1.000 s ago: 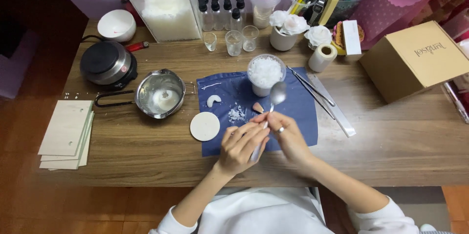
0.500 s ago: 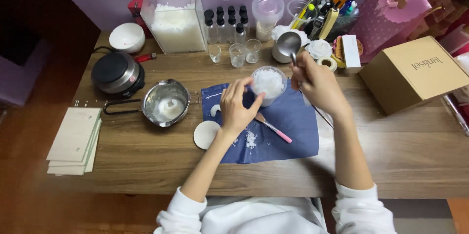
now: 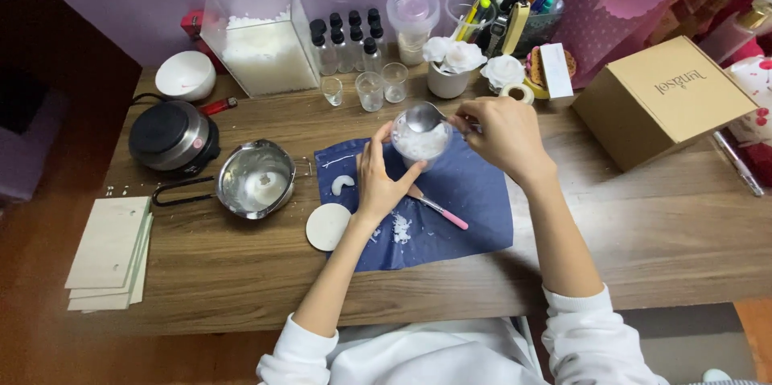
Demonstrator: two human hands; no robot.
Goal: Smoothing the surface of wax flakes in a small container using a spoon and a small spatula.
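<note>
The left hand [image 3: 382, 180] is wrapping its fingers and thumb around the side of a clear cup [image 3: 420, 142] filled with white flakes, holding it just above the far edge of a blue cloth [image 3: 470, 208] that is lying near the middle of the table [image 3: 643, 232]. The right hand [image 3: 503, 134] is pinching the handle of a metal spoon [image 3: 424, 116], fingers closed on it, and the bowl of the spoon is sitting over the cup's mouth, touching or just above the flakes; which one is hard to tell.

The cup looks thin-walled and light, probably plastic or glass, so it is likely to flex or slip if squeezed hard; the mid-wall, where the left hand is gripping now, seems the safest place to hold it. The flakes look loose and waxy, and some are lying scattered on the cloth [image 3: 400, 228] near the left wrist, so they are probably spilling easily.

A pink-handled tool [image 3: 441, 210] is lying on the cloth just beside the left hand. A small white crescent piece [image 3: 342, 184] and a round white disc [image 3: 327, 227] are resting at the cloth's left edge. Further left, a metal saucepan [image 3: 256, 180] with a white lump in it is standing beside a black hot plate [image 3: 173, 137].
</note>
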